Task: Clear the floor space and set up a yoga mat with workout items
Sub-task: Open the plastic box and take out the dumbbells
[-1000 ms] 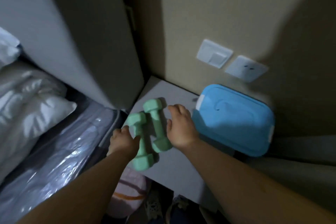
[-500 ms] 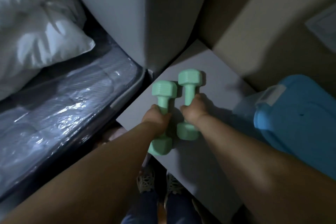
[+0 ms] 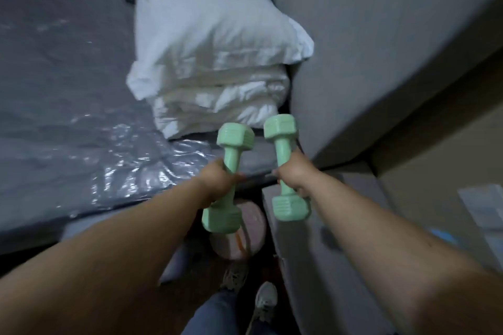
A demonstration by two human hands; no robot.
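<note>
Two mint-green dumbbells are lifted in the air in front of me. My left hand (image 3: 217,182) grips the handle of the left dumbbell (image 3: 231,155), whose lower head hangs near the gap beside the bed. My right hand (image 3: 292,174) grips the handle of the right dumbbell (image 3: 283,144), held above the near corner of the grey nightstand (image 3: 321,253). Both dumbbells point away from me, roughly side by side. A rolled pinkish mat (image 3: 239,239) stands on the floor under the left dumbbell, partly hidden.
A bed with a plastic-wrapped mattress (image 3: 81,130) fills the left, with white pillows (image 3: 212,43) stacked against the grey headboard (image 3: 381,49). My legs and shoes (image 3: 264,304) stand in the narrow gap between bed and nightstand.
Both hands closed round the dumbbell handles and lifted them off the nightstand. The view swung left toward the bed; the blue container left the frame.
</note>
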